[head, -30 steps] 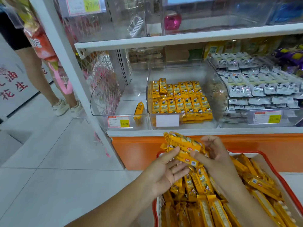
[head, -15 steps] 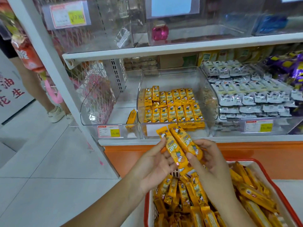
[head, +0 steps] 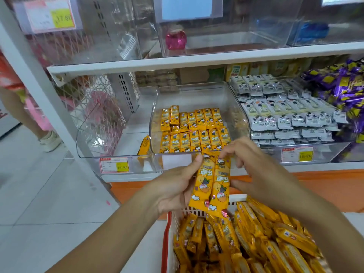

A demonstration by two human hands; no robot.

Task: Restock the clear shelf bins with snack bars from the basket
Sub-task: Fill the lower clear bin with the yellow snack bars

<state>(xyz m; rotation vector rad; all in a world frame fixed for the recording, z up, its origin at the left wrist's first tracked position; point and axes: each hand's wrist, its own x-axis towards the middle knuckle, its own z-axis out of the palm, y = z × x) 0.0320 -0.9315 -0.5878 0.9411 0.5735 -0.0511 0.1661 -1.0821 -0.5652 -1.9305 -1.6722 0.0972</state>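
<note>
Gripping snack bars | left grip clamped on left edge; right grip clamped on right edge | over basket

Two hands, the left hand and the right hand, share two yellow snack bars. One red basket holds more bars than can be counted. The middle bin shows two rows, the left bin one lone bar. Three price tags; one pink sweet.

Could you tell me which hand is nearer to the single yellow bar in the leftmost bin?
Left. The left hand sits below and right of the single bar; the right hand is farther right, beyond the held bars.
</note>
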